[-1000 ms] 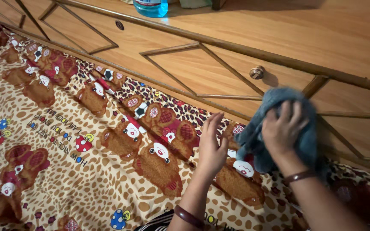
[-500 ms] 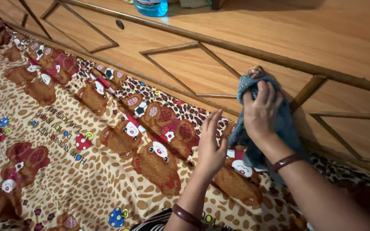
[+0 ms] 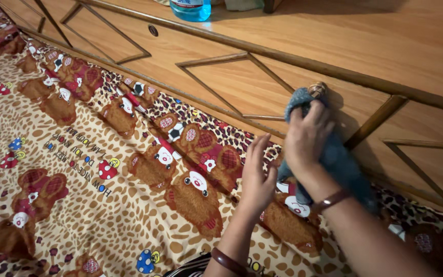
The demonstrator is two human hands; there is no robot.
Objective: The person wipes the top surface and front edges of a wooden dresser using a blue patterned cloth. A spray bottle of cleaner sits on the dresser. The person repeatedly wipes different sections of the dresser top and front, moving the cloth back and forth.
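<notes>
right hand (image 3: pixel 306 138) closed around a blue cloth (image 3: pixel 342 161), pressing it against a round knob (image 3: pixel 317 90) on a wooden drawer front (image 3: pixel 237 84); left hand (image 3: pixel 257 177) open, empty, hovering above a bear-print bedsheet (image 3: pixel 78 169).

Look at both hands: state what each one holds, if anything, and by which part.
The right hand grips a grey-blue cloth by its bunched upper end, pressed near the drawer knob. The left hand is open, holding nothing.
</notes>
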